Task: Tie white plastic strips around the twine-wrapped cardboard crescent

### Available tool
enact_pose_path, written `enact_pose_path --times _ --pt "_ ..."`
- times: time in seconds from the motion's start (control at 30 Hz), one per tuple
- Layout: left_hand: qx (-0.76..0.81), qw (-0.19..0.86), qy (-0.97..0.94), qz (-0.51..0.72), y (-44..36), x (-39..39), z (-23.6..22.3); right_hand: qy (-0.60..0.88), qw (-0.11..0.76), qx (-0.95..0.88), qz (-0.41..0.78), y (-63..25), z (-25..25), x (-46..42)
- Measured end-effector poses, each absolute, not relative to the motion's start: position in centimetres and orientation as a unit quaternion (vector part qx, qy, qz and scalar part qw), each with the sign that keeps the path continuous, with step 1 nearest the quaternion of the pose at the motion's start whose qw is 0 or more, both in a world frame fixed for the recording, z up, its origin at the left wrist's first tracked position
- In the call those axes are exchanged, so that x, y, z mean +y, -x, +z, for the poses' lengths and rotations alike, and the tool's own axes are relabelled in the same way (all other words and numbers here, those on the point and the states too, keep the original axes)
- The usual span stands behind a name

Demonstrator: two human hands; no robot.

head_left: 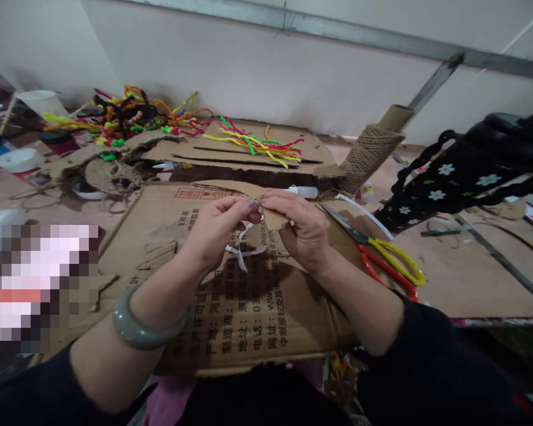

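Note:
My left hand [215, 228] and my right hand [299, 228] meet above a printed cardboard sheet [231, 313], fingertips almost touching. Both pinch a thin white strip [244, 248] that curls and hangs down between them, and the right hand also holds a small cardboard piece [273, 218] against it. A grey-green bangle [140, 328] sits on my left wrist. Both sleeves are dark.
Scissors with red and yellow handles [388, 260] lie right of my right hand. A twine spool on a cardboard tube [368, 155] stands behind them, near a small glue bottle [302, 191]. Colourful pipe cleaners [257, 145] lie on cardboard at the back. A black flowered bag [462, 177] is at right.

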State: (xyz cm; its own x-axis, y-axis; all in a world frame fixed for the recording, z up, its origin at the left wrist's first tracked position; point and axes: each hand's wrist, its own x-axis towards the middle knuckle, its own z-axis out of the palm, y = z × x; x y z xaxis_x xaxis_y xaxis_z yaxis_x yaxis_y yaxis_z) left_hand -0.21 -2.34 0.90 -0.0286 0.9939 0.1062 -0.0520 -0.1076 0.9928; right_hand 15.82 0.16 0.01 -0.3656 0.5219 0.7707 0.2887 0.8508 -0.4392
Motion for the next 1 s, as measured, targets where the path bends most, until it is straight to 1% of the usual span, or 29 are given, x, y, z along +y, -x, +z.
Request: enact_pose_path --times 0.17,0.27,0.33,0.4,0.5,0.57,0.63,0.7,0.83,1.0 --pt "0.440 0.540 -0.466 0.545 0.2 -2.3 1.1 0.237 0.499 -0.830 0.075 -15.8 -0.1 0.3" --pt "0.448 0.544 -0.428 0.566 0.3 -2.1 1.3 0.246 0.483 -0.837 0.080 -15.7 0.0 0.5" --pt "0.456 0.531 -0.422 0.576 0.5 -2.0 1.4 0.247 0.488 -0.832 0.092 -15.7 0.1 0.6" --pt "0.468 0.513 -0.430 0.576 0.5 -1.9 1.5 0.263 0.504 -0.812 0.132 -15.7 0.1 0.7" --pt "0.484 0.499 -0.459 0.554 0.4 -2.0 1.4 0.314 0.518 -0.751 0.265 -15.8 0.0 1.1" --pt "0.483 0.501 -0.487 0.529 0.2 -2.1 1.4 0.329 0.503 -0.715 0.357 -15.8 -0.1 1.4" --pt "0.474 0.501 -0.517 0.507 0.1 -2.3 1.3 0.326 0.485 -0.698 0.413 -15.7 -0.3 1.6" --pt "0.467 0.493 -0.539 0.498 0.1 -2.3 1.3 0.326 0.483 -0.690 0.430 -15.6 -0.4 1.7" --pt "0.467 0.478 -0.537 0.514 0.2 -2.3 1.3 0.340 0.513 -0.668 0.418 -15.6 -0.4 1.8" --pt "0.454 0.517 -0.493 0.532 0.2 -2.2 1.5 0.344 0.523 -0.647 0.435 -15.7 -0.5 1.9"
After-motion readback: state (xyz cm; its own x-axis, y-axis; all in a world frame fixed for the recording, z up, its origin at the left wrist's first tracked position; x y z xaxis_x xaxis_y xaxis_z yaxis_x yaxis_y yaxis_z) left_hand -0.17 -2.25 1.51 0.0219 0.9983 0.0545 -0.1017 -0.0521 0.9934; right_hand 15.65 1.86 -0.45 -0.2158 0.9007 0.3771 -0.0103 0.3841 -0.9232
